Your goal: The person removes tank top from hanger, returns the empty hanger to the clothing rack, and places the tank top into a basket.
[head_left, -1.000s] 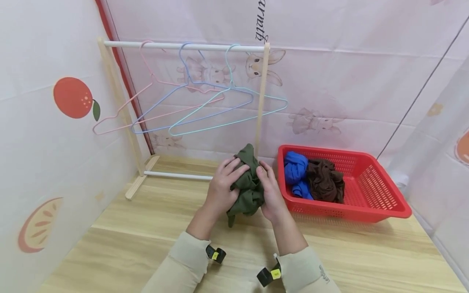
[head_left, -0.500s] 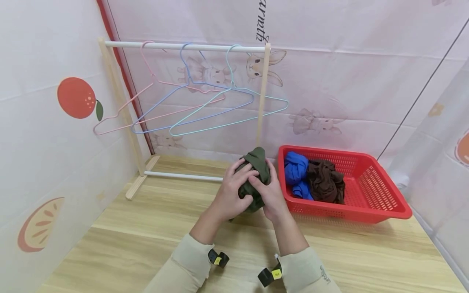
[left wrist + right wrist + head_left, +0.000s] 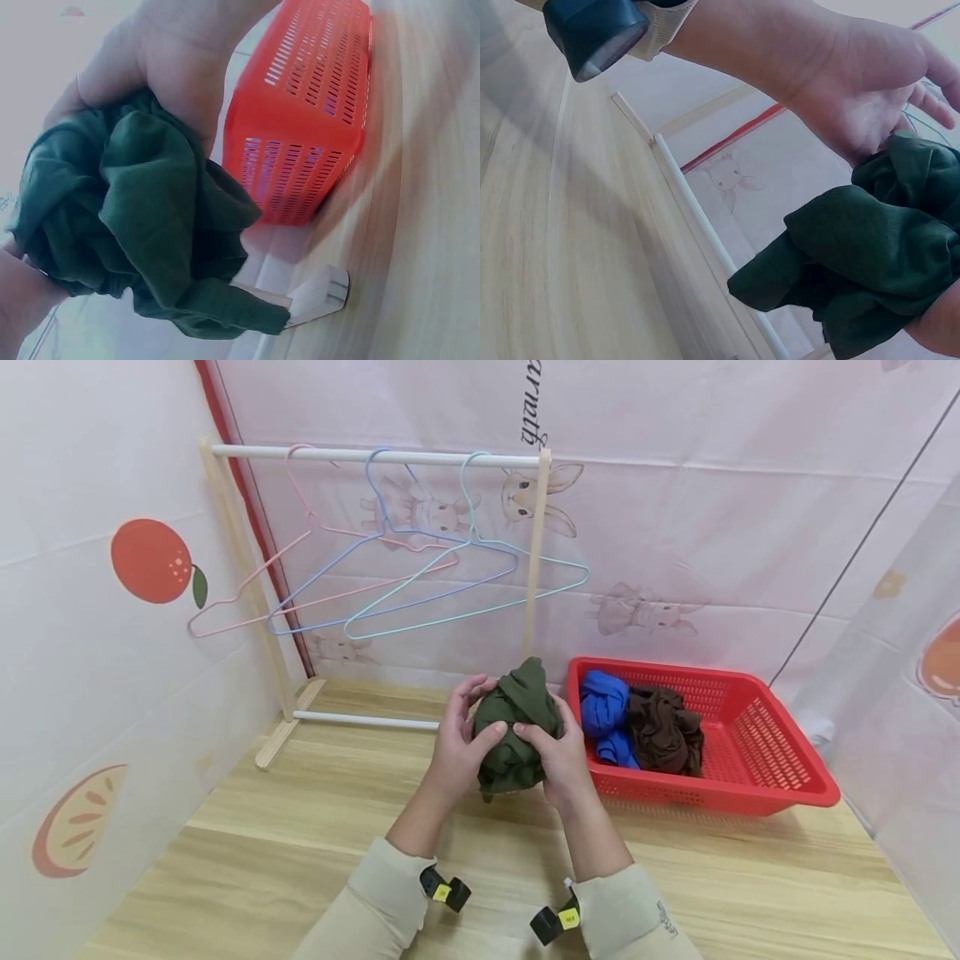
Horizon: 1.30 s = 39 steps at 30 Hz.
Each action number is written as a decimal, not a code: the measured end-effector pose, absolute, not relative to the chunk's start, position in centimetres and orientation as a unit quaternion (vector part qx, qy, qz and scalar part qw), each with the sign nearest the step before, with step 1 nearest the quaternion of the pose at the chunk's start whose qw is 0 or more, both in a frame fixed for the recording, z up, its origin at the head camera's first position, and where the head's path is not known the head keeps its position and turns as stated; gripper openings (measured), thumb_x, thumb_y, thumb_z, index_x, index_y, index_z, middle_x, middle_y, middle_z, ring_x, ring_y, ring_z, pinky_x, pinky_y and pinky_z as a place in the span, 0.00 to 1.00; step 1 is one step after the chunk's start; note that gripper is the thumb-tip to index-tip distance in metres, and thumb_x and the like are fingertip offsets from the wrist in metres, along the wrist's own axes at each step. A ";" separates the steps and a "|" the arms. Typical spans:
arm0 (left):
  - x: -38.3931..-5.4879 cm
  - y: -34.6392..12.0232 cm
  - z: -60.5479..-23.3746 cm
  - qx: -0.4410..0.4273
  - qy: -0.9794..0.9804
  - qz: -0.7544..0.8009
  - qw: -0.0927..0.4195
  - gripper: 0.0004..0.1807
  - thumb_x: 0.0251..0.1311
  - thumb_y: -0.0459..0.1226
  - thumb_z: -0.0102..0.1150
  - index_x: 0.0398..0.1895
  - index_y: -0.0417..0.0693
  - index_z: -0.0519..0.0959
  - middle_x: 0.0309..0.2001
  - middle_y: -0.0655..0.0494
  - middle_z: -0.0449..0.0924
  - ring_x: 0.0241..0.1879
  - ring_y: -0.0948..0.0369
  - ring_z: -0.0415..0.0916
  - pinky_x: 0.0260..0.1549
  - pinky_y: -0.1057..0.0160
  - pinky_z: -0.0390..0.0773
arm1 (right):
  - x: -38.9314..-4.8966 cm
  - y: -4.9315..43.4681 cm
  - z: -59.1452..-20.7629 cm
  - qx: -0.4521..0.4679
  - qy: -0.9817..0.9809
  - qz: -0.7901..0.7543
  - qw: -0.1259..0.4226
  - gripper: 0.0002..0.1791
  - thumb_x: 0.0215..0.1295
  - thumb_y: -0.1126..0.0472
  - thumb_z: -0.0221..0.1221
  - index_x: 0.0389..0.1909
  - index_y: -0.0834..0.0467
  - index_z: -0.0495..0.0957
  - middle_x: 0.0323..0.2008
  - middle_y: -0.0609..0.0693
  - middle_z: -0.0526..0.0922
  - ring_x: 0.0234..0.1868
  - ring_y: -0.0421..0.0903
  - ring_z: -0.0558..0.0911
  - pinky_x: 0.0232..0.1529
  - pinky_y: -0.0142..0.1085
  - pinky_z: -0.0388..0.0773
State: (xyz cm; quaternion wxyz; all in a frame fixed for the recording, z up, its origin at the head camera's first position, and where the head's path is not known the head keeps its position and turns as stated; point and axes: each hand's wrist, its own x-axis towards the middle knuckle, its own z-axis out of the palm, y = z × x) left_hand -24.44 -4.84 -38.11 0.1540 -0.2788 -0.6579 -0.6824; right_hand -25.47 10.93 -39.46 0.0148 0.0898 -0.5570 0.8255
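Observation:
A dark green cloth (image 3: 517, 718), crumpled into a bundle, is held up over the table in the head view. My left hand (image 3: 457, 752) grips its left side, the thumb lying on the front. From the right, my right hand (image 3: 567, 764) holds the same bundle, thumb tip close to the other thumb. Folds hide what kind of garment it is. A loose corner of the green cloth (image 3: 165, 217) hangs out in the left wrist view, and the right wrist view shows the cloth (image 3: 877, 240) clear of the tabletop.
Right of my hands stands a red basket (image 3: 757, 793) with a crumpled blue cloth (image 3: 604, 703) and a brown cloth (image 3: 666, 727). Behind to the left, a wooden rack (image 3: 536, 539) carries a pink hanger (image 3: 273, 558), a blue hanger (image 3: 330, 562) and a mint-green hanger (image 3: 408, 583).
Both hands have shifted around the green cloth. My left fingers, spread over its front before, now lie at its left side, and both thumbs rest on the front. The bundle looks rounder.

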 end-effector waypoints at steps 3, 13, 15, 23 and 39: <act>-24.9 -5.0 -38.5 -0.247 -0.682 -0.677 0.126 0.36 0.65 0.51 0.60 0.72 0.55 0.57 0.68 0.50 0.63 0.68 0.53 0.60 0.65 0.47 0.66 | -25.3 11.1 -39.3 0.100 -0.538 0.837 0.019 0.29 0.61 0.67 0.61 0.63 0.48 0.68 0.61 0.52 0.73 0.58 0.53 0.75 0.52 0.43 0.81; -25.4 -5.2 -39.8 -0.193 -0.657 -0.726 -0.065 0.57 0.43 0.77 0.50 0.75 0.63 0.53 0.69 0.47 0.61 0.64 0.48 0.66 0.61 0.48 0.70 | -24.8 11.6 -38.8 0.143 -0.498 0.855 0.033 0.30 0.59 0.73 0.58 0.62 0.50 0.66 0.61 0.52 0.71 0.60 0.51 0.72 0.56 0.41 0.79; -25.4 -5.0 -39.8 -0.202 -0.634 -0.743 -0.071 0.55 0.44 0.76 0.52 0.75 0.63 0.54 0.68 0.47 0.62 0.63 0.50 0.66 0.60 0.50 0.71 | -24.8 11.7 -38.8 0.145 -0.505 0.850 0.036 0.30 0.60 0.73 0.58 0.62 0.50 0.66 0.62 0.51 0.71 0.61 0.51 0.72 0.57 0.40 0.78; -25.5 -4.1 -40.0 -0.203 -0.591 -0.780 -0.043 0.44 0.53 0.64 0.64 0.71 0.62 0.62 0.65 0.48 0.67 0.59 0.52 0.71 0.55 0.55 0.76 | -24.9 12.4 -39.4 0.152 -0.576 0.802 0.050 0.32 0.61 0.67 0.63 0.65 0.48 0.65 0.63 0.51 0.71 0.61 0.52 0.72 0.57 0.39 0.78; -25.6 0.0 -39.9 -0.143 -0.620 -0.771 0.013 0.35 0.53 0.52 0.71 0.65 0.61 0.72 0.60 0.51 0.74 0.56 0.53 0.75 0.52 0.54 0.79 | -25.0 15.6 -39.3 0.152 -0.632 0.758 0.048 0.41 0.61 0.60 0.67 0.72 0.41 0.57 0.66 0.48 0.67 0.64 0.50 0.71 0.57 0.41 0.77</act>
